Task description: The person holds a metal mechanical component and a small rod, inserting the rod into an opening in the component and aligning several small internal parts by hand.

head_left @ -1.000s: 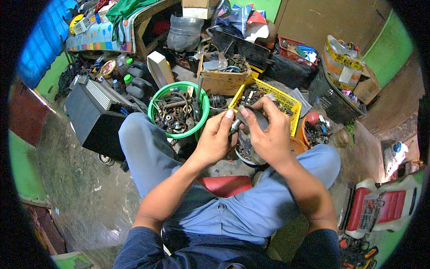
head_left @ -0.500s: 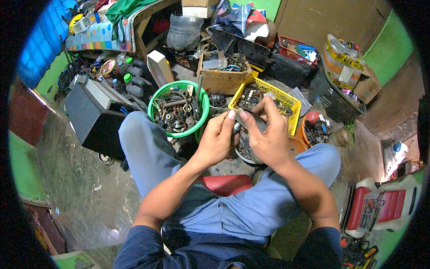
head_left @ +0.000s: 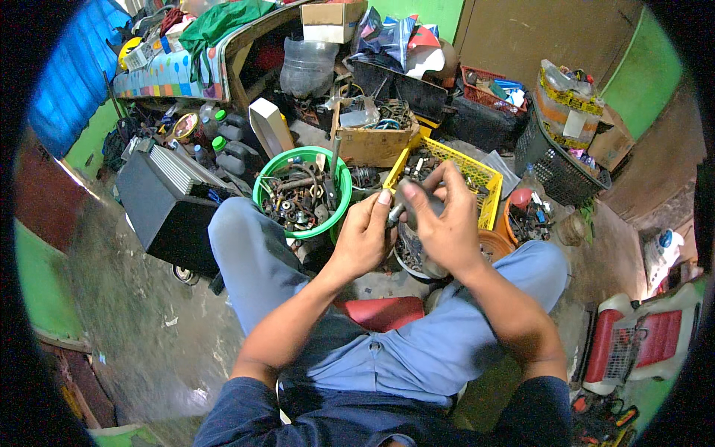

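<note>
In front of me, between my knees, both hands meet over a dark grey part. My left hand [head_left: 360,235] is closed, its thumb and fingers pinching a small silvery metal cylinder [head_left: 395,214]. My right hand [head_left: 451,227] is closed round a dark, smooth, rounded piece [head_left: 430,203] beside that cylinder. The right thumb is smeared by motion, and the fingers hide much of both pieces, so their exact kind cannot be made out. Below the hands stands a pale-rimmed bucket [head_left: 408,265] with small parts in it.
A green basin [head_left: 269,216] full of metal parts stands left of my hands. Behind them is a yellow crate [head_left: 488,179] of small parts; a cardboard box [head_left: 370,141] of wires stands farther back. A black box [head_left: 167,216] lies at left, a dark basket [head_left: 555,167] at right.
My right thumb has shifted up and back from my left thumb, and more of the silvery cylinder shows between the hands. The whole view has moved slightly.
</note>
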